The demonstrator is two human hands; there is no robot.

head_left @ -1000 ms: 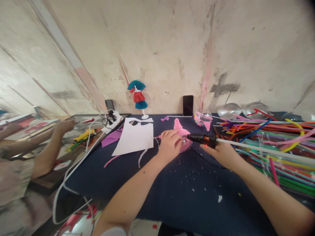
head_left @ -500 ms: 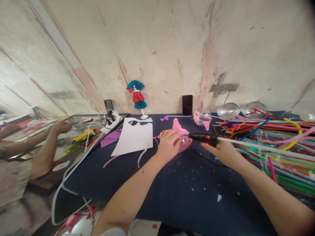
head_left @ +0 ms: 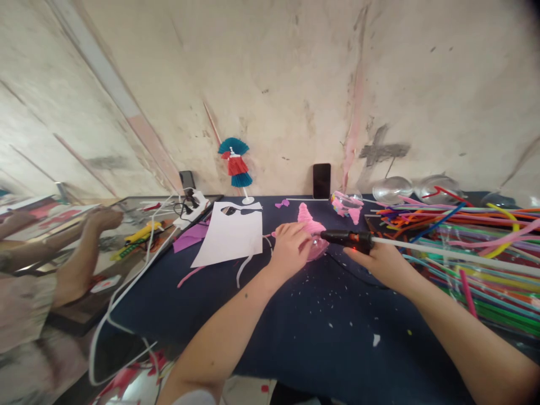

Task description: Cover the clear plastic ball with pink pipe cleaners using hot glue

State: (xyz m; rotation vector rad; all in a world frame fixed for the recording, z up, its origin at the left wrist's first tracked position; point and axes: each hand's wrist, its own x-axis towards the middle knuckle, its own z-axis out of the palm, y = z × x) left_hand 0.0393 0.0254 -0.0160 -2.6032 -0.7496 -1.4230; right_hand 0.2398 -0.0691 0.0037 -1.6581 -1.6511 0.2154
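My left hand [head_left: 290, 246] is closed on a pink fuzzy craft piece [head_left: 306, 216], made of what look like pipe cleaners, with a pointed tip standing up at the back. A clear rounded plastic shell [head_left: 319, 248] sits against its front, partly behind my fingers. In my right hand [head_left: 382, 261] is a black hot glue gun [head_left: 348, 239] with a small red light and a long white glue stick [head_left: 442, 251] out of its rear. Its nozzle points left and meets the pink piece by the shell; whether glue is coming out cannot be made out.
White paper [head_left: 236, 236] with cut-outs lies left, near a power strip [head_left: 192, 208]. Behind are a phone [head_left: 322, 181] and a pink-decorated clear ball [head_left: 346, 205]. Many pipe cleaners [head_left: 485, 275] lie right. Another person's arm [head_left: 80, 253] rests at the far left.
The glue gun's nozzle has shifted very slightly left along the pink piece. Both hands otherwise keep their hold, and the view has barely moved.
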